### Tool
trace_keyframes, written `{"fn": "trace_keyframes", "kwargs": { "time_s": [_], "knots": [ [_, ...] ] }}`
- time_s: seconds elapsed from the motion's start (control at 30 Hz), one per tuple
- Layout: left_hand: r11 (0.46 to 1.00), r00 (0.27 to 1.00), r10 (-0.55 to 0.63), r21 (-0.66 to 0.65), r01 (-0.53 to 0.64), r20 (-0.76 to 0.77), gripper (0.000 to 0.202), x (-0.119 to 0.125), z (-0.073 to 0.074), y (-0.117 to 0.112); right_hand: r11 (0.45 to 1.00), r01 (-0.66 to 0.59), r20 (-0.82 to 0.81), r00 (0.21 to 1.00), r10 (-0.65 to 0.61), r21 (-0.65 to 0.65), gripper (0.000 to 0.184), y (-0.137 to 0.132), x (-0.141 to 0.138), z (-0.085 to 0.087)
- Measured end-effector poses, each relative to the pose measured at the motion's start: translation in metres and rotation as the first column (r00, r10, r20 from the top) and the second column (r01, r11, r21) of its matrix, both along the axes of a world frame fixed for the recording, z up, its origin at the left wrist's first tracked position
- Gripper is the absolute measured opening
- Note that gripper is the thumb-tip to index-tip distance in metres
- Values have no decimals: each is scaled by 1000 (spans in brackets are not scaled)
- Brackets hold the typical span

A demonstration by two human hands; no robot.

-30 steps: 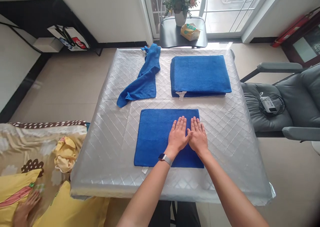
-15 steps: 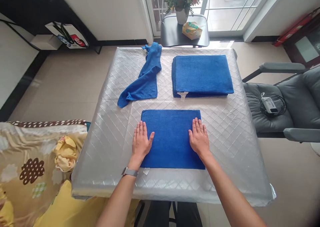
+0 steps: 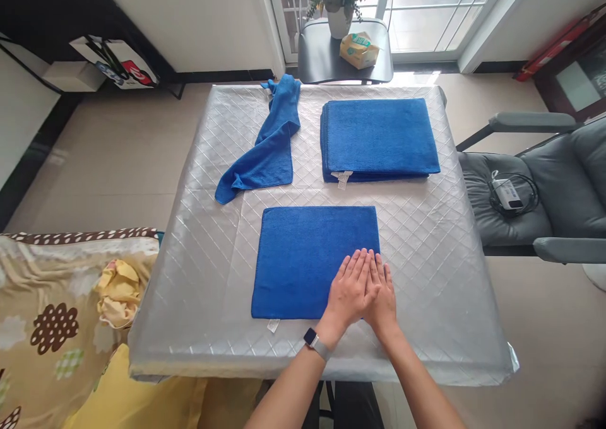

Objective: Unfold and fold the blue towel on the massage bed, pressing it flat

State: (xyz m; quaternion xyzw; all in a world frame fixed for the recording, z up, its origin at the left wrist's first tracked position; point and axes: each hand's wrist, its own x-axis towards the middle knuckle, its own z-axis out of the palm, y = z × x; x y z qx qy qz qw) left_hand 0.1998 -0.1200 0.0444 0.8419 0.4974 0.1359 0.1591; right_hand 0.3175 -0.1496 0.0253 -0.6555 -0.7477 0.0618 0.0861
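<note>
My left hand (image 3: 351,292) and right hand (image 3: 384,298) lie flat with fingers straight, meeting at the thumbs and gripping nothing, on the right part of the blue cloth (image 3: 303,252). It's spread nearly smooth on the desk (image 3: 203,271), nearest me. Beyond, the squared stack (image 3: 381,135) looks finished, while the twisted cloth (image 3: 272,151) lies unstraightened at far left; neither touches the flat one or blocks my hands. Past the desk, a black chair (image 3: 315,66) bears a flowerpot (image 3: 339,24); a grey armchair (image 3: 563,189) stands right.
</note>
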Motion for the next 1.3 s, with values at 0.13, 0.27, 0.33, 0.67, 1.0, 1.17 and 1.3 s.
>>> {"fn": "trace_keyframes", "kwargs": {
  "time_s": [0.13, 0.27, 0.33, 0.67, 1.0, 1.17, 1.3],
  "knots": [
    [995, 995, 94, -22, -95, -46, 74, -11, -4, 0, 999, 33, -5, 999, -33, 25, 75, 3, -1, 1],
    [985, 973, 166, -12, -170, -163, 78, -64, -10, -8, 998, 55, -10, 998, -54, 31, 73, 3, -4, 3],
    [968, 947, 247, 5, -251, -205, 79, -93, -12, -17, 998, 57, -13, 998, -57, 31, 72, 3, -4, 2],
    [840, 818, 533, 22, -542, -217, 76, -162, -16, -49, 999, 47, -23, 999, -46, 26, 72, -6, -5, 12],
    [823, 792, 565, 91, -561, -232, 78, -139, -1, -49, 1000, 17, -46, 999, -16, 27, 75, -61, -2, 3],
    [970, 954, 242, 48, -238, -175, 77, -57, 4, -50, 999, 8, -50, 999, -6, 38, 76, -59, -1, 2],
    [999, 992, -23, 27, 27, -127, 75, -12, 1, -49, 998, -6, -31, 999, 8, 63, 72, -60, -1, 1]
  ]
}}
